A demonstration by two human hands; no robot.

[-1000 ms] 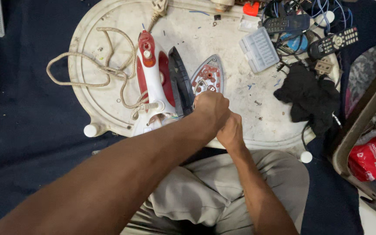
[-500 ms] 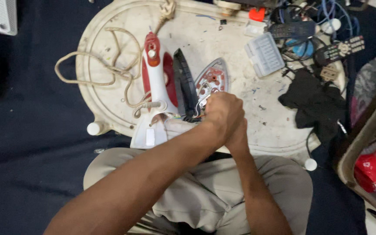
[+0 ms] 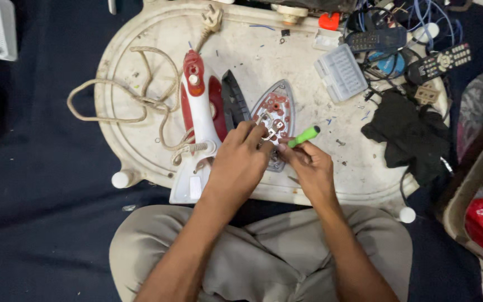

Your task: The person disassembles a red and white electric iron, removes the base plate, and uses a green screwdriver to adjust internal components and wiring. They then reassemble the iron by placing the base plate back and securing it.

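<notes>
1. We sit at a worn white oval tabletop laid flat on a dark blue cloth, our grey trousered knees tucked against its near edge
2. A beige cord loops over the left part of the tabletop and runs up to a plug near the far rim
3. A crumpled black cloth lies on the right part of the tabletop, well apart from our hands
4. The red and white iron housing lies lengthwise left of centre, its white rear end hanging over the near edge
5. A black plastic piece rests between the housing and the soleplate
6. The iron soleplate lies just right of it, inner side up, tip pointing away from us, with red spots on its metal face; its near end is under our fingers
7. A clear plastic box sits beyond the soleplate to the right, with two remote controls among wires further back
8. Our left hand is curled, fingertips pinching a small metal part over the near half of the soleplate
9. Our right hand is closed around a green-handled screwdriver, the handle pointing up to the right; its tip is hidden where the two hands meet
</notes>
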